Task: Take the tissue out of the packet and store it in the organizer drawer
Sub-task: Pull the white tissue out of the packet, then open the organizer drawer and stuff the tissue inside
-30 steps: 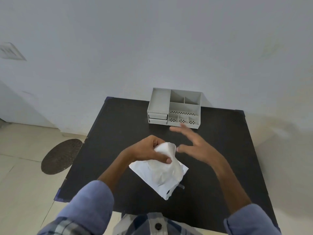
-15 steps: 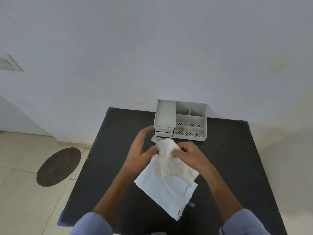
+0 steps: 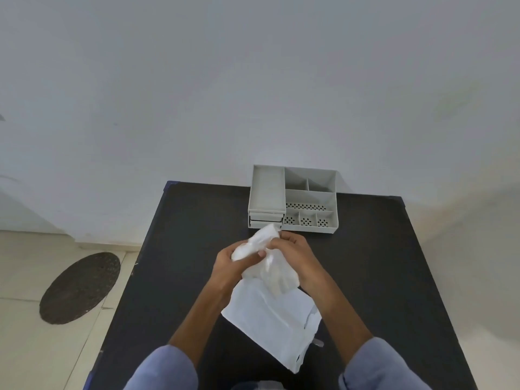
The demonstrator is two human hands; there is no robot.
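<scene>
A crumpled white tissue (image 3: 260, 244) is bunched between both hands above the middle of the black table (image 3: 180, 249). My left hand (image 3: 229, 264) grips its left end and my right hand (image 3: 292, 253) pinches its right side. Under them lies the flat white packet (image 3: 270, 325), its near end pointing toward me. The grey organizer (image 3: 309, 198) stands at the table's far edge, just beyond the tissue. Its two small drawers (image 3: 266, 218) at the front left appear shut.
A white wall rises right behind the table. To the left is a tiled floor with a dark round cover (image 3: 80, 287). Blue sleeves show at the bottom of the view.
Both hands have closed on the tissue and lifted it a little further from the packet, toward the organizer. One second ago my right hand was open and off the tissue.
</scene>
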